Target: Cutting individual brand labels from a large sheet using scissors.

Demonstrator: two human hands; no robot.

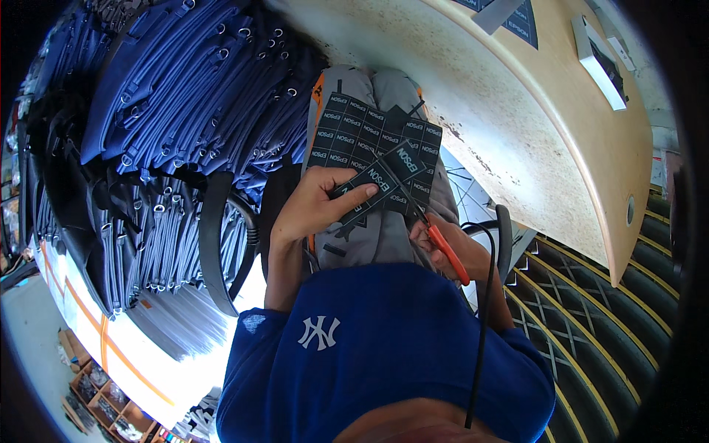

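A strip of black printed labels [360, 193] is pinched between the thumb and fingers of my left hand [325, 201]. My right hand [443, 247] grips orange-handled scissors [447, 249], whose blades reach up to the strip and lie against it. Whether the blades are parted there is hard to make out. Beneath the strip, larger black sheets of the same printed labels [347, 125] rest across my lap. Small dark offcuts [336, 249] lie on my grey trousers [369, 240] below the sheets.
Stacks of blue straps with metal rings [199, 81] rise at my left, with darker ones [173, 236] below. A pale curved tabletop [576, 140] stands at the right, bearing a white box [600, 63] and another label sheet [521, 22]. Chair armrests [216, 244] flank me; a black cable [485, 317] hangs down my front.
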